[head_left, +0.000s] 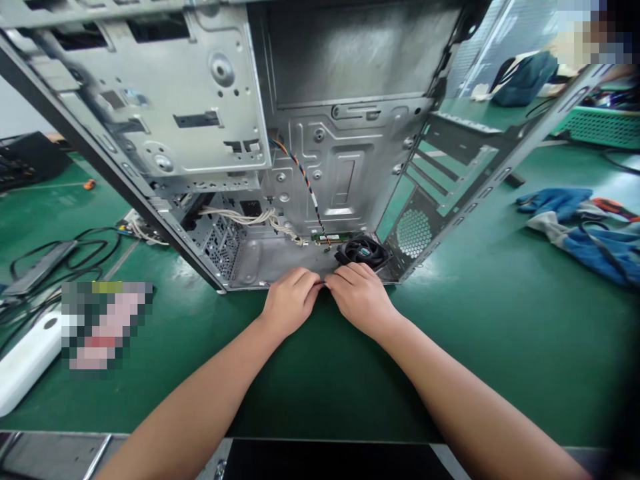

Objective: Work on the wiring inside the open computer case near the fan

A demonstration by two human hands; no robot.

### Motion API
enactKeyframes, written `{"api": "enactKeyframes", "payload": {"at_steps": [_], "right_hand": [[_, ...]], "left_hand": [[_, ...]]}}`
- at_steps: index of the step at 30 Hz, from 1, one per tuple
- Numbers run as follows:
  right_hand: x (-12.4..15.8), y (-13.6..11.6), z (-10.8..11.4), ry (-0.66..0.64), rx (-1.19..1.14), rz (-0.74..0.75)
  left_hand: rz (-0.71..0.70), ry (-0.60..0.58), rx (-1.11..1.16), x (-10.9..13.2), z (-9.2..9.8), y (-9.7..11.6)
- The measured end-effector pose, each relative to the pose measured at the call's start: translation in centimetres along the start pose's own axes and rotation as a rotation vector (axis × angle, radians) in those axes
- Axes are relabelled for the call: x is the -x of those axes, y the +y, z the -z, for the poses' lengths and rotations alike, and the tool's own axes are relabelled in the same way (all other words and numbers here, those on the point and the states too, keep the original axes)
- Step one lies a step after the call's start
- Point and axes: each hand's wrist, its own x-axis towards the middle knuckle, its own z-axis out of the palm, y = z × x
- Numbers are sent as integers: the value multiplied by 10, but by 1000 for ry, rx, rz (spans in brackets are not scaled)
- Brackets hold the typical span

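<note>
PC case (320,153) stands open on the green desk (500,320), side panel off, bare steel interior facing the camera; it fills the frame from 10 o'clock to 2 o'clock.

Head view:
- Left hand (289,301) and right hand (361,298) sit together at the case's near bottom edge, fingertips meeting just below centre. Fingers are curled in; they may be pinching something small there, but I can't tell what, or whether they grip at all.
- Black cooler fan (363,251) lies on the case floor, touching or just above the right hand's knuckles, at 1 o'clock from it.
- Twisted multicolour fan lead (305,180) runs from the drive cage down towards the fan. Pale cable bundle (250,217) lies across the floor at 11 o'clock from the left hand.
- Perforated drive cage (175,113) upper left; slot brackets (440,167) and round vent grille (413,233) on the right.

Handling, my read: the sheet-steel shell is stiff but light, with sharp stamped edges, so take it by the folded frame rails, not the thin panels. The fan is light plastic with fragile blades; hold it by the frame. The leads are soft and will snag.

Around it: black cables (65,253) at 9 o'clock, white device (25,367) at 8 o'clock, blue cloth (580,227) at 3 o'clock, green crate (600,127) and a dark bag (525,80) at 2 o'clock.
</note>
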Motion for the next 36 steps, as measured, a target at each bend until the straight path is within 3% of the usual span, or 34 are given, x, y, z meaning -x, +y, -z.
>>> {"api": "enactKeyframes", "payload": {"at_steps": [36], "right_hand": [[0, 0, 0, 22, 12, 17]], "left_hand": [[-27, -69, -66, -1, 2, 0]]}}
